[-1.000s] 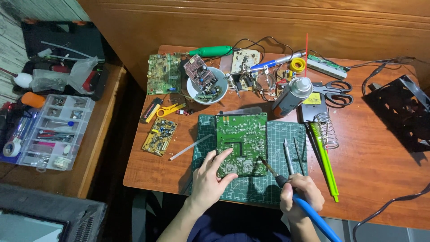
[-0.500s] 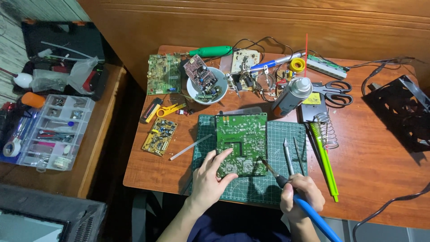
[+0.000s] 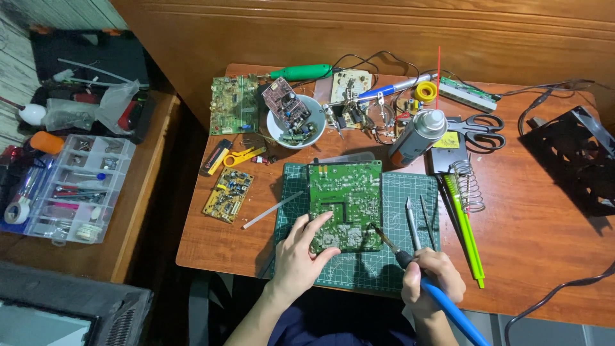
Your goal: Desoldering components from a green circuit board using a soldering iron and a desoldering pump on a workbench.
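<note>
On a green cutting mat at the near edge of a wooden tabletop, the left hand presses fingers onto a green rectangular circuit board. The right hand grips a blue-handled soldering iron, tip at the board's near right corner; its handle runs out of frame.

Yellow label — beside spray can

Left hand pressing green circuit board on cutting mat; right hand holding blue soldering iron, tip at board.
</note>
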